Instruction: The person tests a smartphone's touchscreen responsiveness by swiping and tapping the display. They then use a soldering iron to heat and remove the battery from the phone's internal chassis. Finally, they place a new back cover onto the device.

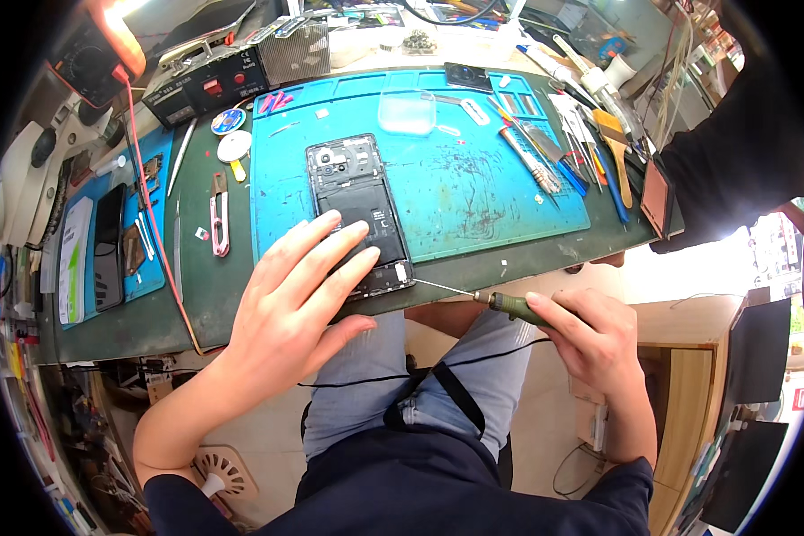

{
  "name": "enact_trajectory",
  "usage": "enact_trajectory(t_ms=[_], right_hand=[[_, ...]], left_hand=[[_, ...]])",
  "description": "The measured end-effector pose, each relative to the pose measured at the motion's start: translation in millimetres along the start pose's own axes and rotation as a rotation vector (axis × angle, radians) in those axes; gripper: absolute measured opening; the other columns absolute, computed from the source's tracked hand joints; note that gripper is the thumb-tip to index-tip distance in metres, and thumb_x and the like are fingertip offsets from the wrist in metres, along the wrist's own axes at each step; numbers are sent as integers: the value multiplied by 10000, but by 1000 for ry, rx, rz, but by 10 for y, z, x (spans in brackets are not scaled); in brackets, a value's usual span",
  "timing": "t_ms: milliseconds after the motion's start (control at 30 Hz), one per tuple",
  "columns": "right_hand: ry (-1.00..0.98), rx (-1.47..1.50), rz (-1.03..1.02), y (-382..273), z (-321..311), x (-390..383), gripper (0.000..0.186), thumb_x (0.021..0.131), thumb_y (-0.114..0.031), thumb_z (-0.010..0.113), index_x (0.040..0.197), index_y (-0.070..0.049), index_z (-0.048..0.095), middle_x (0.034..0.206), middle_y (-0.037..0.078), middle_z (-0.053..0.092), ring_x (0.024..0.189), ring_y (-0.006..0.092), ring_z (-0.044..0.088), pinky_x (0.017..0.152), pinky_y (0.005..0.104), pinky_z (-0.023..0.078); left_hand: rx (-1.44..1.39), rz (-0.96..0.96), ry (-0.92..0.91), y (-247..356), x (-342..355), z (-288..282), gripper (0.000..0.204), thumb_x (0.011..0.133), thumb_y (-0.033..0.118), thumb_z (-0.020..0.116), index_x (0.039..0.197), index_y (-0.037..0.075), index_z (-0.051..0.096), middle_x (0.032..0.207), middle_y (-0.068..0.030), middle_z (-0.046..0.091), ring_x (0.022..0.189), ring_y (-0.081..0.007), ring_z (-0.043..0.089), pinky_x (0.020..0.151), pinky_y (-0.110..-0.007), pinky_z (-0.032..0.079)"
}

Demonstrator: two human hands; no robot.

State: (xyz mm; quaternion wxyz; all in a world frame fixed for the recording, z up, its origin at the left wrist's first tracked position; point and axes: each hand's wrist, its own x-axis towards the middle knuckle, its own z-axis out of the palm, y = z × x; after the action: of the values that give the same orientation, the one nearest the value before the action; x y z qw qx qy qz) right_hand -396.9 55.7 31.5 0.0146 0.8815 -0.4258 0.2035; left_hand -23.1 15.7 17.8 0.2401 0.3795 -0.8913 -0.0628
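An opened black smartphone (355,183) lies on the blue repair mat (482,205), its inner parts and camera area exposed. My left hand (299,290) rests over its lower half with the fingers stretched out, hiding part of it. In my right hand (591,335) is a screwdriver (514,306) with a green handle and a thin metal shaft. The shaft points left, and its tip is at the phone's lower right corner. Whether the tip sits in a screw is too small to tell.
Tweezers, screwdrivers and a brush (615,143) lie at the right. A clear plastic box (407,113) stands on the mat. Pink-handled snips (219,214) and another phone (109,246) are at the left. A red cable (156,232) crosses the bench. Another person's dark sleeve (732,174) shows at right.
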Motion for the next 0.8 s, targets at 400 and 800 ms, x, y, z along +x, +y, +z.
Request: enact_trajectory(t_ms=[400, 800], right_hand=[[-28, -28, -240, 489, 36, 403, 520, 805, -120, 825, 1313, -230, 791, 986, -25, 733, 752, 165, 642, 650, 318, 486], [-121, 55, -264, 553, 147, 555, 565, 762, -90, 803, 1306, -242, 794, 985, -8, 710, 742, 176, 627, 646, 330, 504]], left_hand=[[-181, 20, -169, -299, 141, -92, 589, 805, 43, 847, 1376, 39, 704, 1549, -158, 618, 1513, -415, 509, 1233, -563, 447], [-271, -23, -134, -431, 64, -20, 793, 780, 71, 848, 1522, 5, 574, 1543, -164, 630, 1503, -412, 529, 1238, -551, 438]])
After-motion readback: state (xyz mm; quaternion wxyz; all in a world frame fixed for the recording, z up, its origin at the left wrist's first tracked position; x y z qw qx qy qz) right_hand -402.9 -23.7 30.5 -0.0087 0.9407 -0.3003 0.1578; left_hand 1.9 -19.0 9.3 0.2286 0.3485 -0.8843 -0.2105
